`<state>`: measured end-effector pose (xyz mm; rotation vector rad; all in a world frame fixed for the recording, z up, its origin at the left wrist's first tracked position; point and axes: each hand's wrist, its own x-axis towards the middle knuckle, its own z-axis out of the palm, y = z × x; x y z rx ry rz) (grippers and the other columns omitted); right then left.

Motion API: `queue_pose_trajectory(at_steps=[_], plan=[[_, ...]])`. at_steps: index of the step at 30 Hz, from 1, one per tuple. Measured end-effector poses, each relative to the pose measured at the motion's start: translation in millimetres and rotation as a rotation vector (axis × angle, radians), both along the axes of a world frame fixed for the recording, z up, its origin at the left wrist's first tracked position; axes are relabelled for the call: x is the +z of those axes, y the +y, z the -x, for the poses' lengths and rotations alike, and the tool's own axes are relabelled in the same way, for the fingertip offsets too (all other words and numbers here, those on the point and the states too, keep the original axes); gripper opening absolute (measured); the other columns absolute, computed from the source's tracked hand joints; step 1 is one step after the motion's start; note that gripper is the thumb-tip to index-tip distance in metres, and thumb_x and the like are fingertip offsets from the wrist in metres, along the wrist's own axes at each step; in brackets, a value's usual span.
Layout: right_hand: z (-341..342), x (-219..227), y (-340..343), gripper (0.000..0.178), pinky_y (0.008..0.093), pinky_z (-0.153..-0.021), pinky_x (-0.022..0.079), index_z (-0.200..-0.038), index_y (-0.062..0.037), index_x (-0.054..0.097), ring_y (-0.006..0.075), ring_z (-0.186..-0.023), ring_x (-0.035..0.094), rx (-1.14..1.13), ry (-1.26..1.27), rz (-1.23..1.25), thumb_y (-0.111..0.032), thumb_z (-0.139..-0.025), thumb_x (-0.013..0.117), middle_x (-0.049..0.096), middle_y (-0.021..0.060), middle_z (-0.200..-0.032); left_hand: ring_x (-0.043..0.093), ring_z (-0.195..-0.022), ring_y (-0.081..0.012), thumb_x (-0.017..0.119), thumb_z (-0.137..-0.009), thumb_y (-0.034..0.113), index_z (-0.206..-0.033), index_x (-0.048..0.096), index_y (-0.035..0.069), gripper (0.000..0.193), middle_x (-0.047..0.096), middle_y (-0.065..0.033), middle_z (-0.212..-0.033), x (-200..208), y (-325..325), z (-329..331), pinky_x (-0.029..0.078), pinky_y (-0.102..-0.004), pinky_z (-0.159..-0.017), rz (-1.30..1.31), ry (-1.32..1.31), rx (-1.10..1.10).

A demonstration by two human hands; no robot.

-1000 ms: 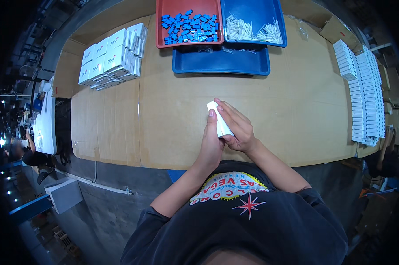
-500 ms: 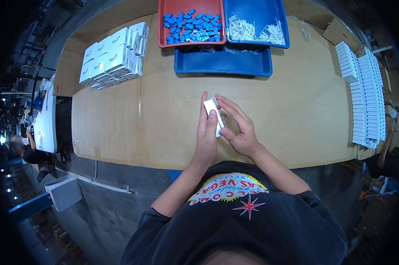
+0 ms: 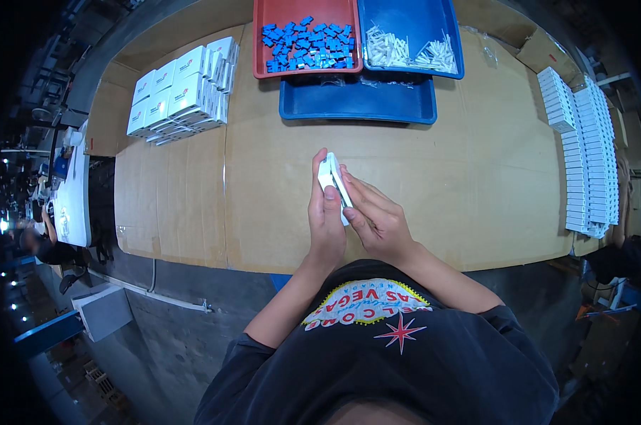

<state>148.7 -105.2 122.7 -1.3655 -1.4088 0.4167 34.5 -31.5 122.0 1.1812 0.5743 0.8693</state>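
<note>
A small flat white box (image 3: pixel 326 173) stands on edge between my two hands, above the middle of the cardboard-covered table. My left hand (image 3: pixel 325 230) grips it from the left, thumb across the narrow side and fingers behind. Against its right side, my right hand (image 3: pixel 383 221) presses with fingers together and thumb near the lower end. A dark gap shows along the box, between its left part and the panel by my right fingers. Whatever may be inside is hidden.
Stacked white boxes (image 3: pixel 168 92) stand at the left, with rows of similar boxes (image 3: pixel 593 159) at the far right. Beyond my hands are a red tray (image 3: pixel 306 10) of blue pieces, a blue tray (image 3: pixel 412 18) of white slender pieces, and a lower blue tray (image 3: pixel 356 106).
The box has turned and shifted slightly left, so a gap along it now shows. My right fingers have come down and closer together against its side.
</note>
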Motion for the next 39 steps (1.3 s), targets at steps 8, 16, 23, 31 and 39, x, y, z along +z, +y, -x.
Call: queue_pose_trajectory(at_steps=[8, 16, 23, 31, 39], plan=[[-3, 14, 0, 0.042, 0.0384, -0.106, 0.052, -0.139, 0.0075, 0.061, 0.0338, -0.131, 0.062, 0.011, 0.313, 0.091, -0.014, -0.102, 0.065, 0.062, 0.0239, -0.142, 0.047, -0.136, -0.0256, 0.051, -0.109, 0.044, -0.166, 0.018, 0.004, 0.077, 0.046, -0.0173, -0.146, 7, 2, 1, 0.036, -0.0372, -0.116, -0.019, -0.069, 0.019], [-10, 34, 2, 0.057, 0.0356, -0.102, 0.054, -0.154, 0.0019, 0.044, 0.0217, -0.129, 0.06, 0.122, 1.145, 0.585, -0.023, -0.107, 0.063, 0.06, 0.0162, -0.141, 0.048, -0.137, -0.0308, 0.061, -0.093, 0.07, -0.165, 0.014, 0.0, 0.11, 0.041, -0.0219, -0.153, 5, -1, 1, 0.039, -0.0432, -0.114, -0.265, 0.104, -0.021], [14, 23, 0, 0.059, 0.0349, -0.11, 0.049, -0.152, 0.0054, 0.043, 0.0233, -0.134, 0.058, 0.068, 1.084, 0.336, -0.013, -0.103, 0.068, 0.056, 0.0207, -0.144, 0.059, -0.119, -0.0321, 0.049, -0.094, 0.081, -0.153, 0.036, -0.008, 0.108, 0.05, -0.0242, -0.138, -13, 3, -6, 0.049, -0.0437, -0.101, -0.466, 0.182, 0.167], [25, 24, -7, 0.056, 0.0296, -0.109, 0.046, -0.157, 0.0072, 0.039, 0.0146, -0.131, 0.055, 0.072, 1.063, 0.418, -0.014, -0.109, 0.059, 0.058, 0.0174, -0.144, 0.06, -0.114, -0.0344, 0.039, -0.099, 0.077, -0.137, 0.05, -0.012, 0.098, 0.055, -0.0258, -0.129, -24, 2, -6, 0.05, -0.0436, -0.096, -0.551, 0.17, 0.257], [29, 21, -11, 0.051, 0.0289, -0.109, 0.044, -0.158, 0.0055, 0.04, 0.0155, -0.131, 0.053, 0.061, 0.853, 0.34, -0.018, -0.113, 0.049, 0.057, 0.016, -0.149, 0.06, -0.111, -0.0355, 0.035, -0.101, 0.064, -0.134, 0.051, -0.013, 0.085, 0.054, -0.0267, -0.125, -23, -2, -6, 0.049, -0.0435, -0.094, -0.533, 0.11, 0.275]])
